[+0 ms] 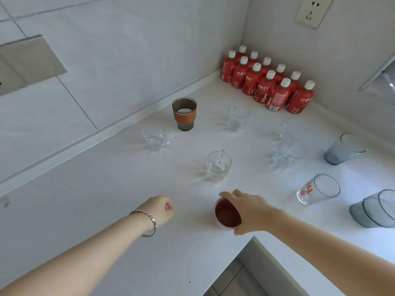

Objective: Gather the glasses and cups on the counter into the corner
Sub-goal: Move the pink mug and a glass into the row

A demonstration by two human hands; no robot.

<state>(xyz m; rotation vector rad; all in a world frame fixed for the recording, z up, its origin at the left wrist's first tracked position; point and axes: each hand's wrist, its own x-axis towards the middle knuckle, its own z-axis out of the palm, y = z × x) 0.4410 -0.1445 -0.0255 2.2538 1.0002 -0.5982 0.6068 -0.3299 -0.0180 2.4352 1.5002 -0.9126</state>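
- White counter (119, 242) runs into a tiled corner, and we note a wall socket (314, 11) high on the right-hand wall.
- We find the right hand (248, 212) wrapped around a pink cup (226, 216) with a dark red inside; fingers (227, 195) curl over its far rim and the thumb lies at its near side, so the grip is closed on the cup, which tilts toward us near the counter's front edge.
- We find the left hand (160, 210) curled into a loose fist with nothing in it, hovering over the counter to the left of the cup, apart from it; a bracelet (149, 221) sits on the wrist.
- Just beyond the right hand's fingertips stands a clear handled mug (218, 165).
- Farther off, beyond the left fist, stand a clear tumbler (155, 135) and a smoked glass with an orange sleeve (184, 114).
- Beyond the mug we see another clear glass (237, 118), and to its right two more clear glasses (288, 150), hard to separate.
- Right of the gripping fingers stand a glass with red lettering (316, 189), a grey glass (344, 149) and nested grey glasses (374, 208).
- Red bottles with white caps (267, 82) fill the corner itself, well apart from both hands.
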